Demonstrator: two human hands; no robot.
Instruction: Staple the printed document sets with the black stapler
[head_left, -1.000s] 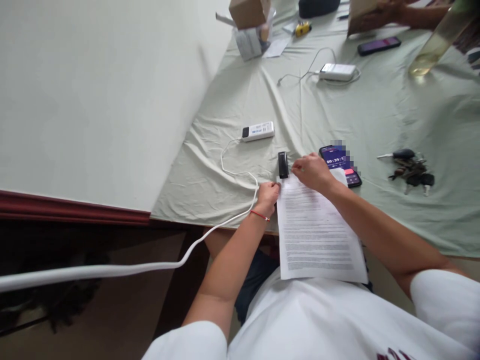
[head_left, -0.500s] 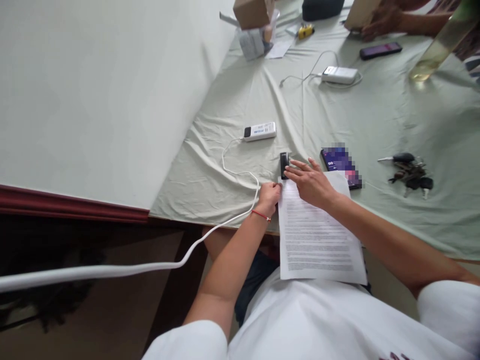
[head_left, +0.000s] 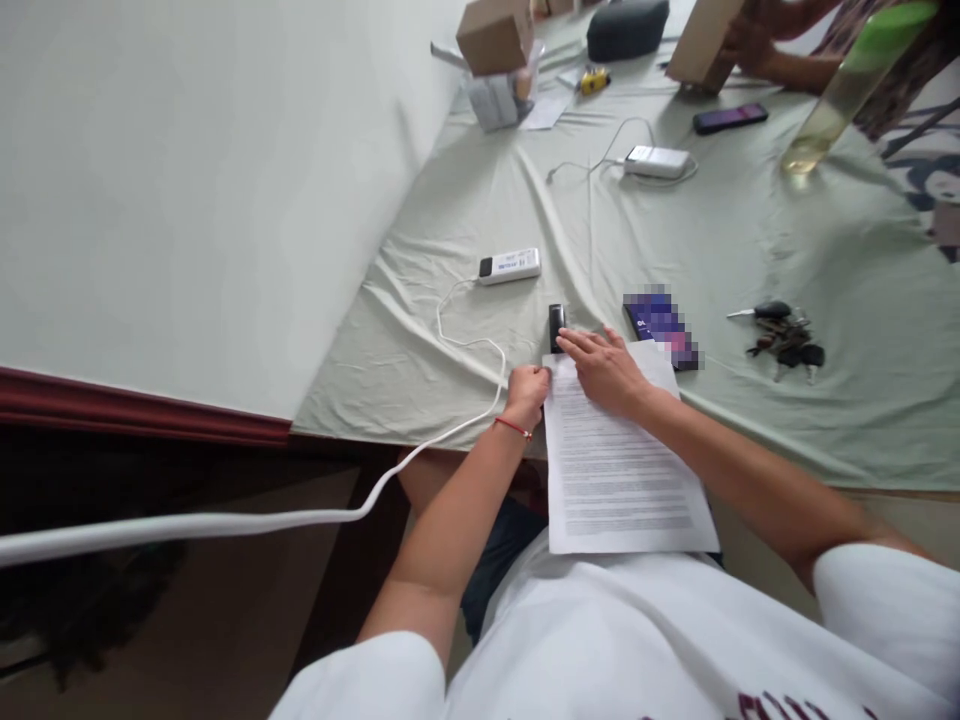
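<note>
A printed sheet of paper (head_left: 622,470), perhaps a stack, lies over the table's near edge and reaches down toward my white shirt. My left hand (head_left: 529,388) is closed at its upper left corner, thumb and fingers pinching the edge. Just beyond that corner is a small black stapler (head_left: 556,325), its near end by the paper's top. My right hand (head_left: 606,370) rests flat over the top of the sheet with its fingers stretched out. Its fingertips touch or cover the stapler's near end.
Right of the paper lie a phone (head_left: 664,328) and keys (head_left: 787,338). A white power bank (head_left: 510,266) trails a white cable (head_left: 375,500) past my left arm. Farther off are another power bank (head_left: 657,161), a tilted bottle (head_left: 847,95), and a co-worker's hands on a cardboard box (head_left: 705,45).
My right hand's fingers have come closer together and lie lower over the stapler's near end. My left hand keeps its hold. The co-worker's box is more tilted, and the whole view has shifted slightly.
</note>
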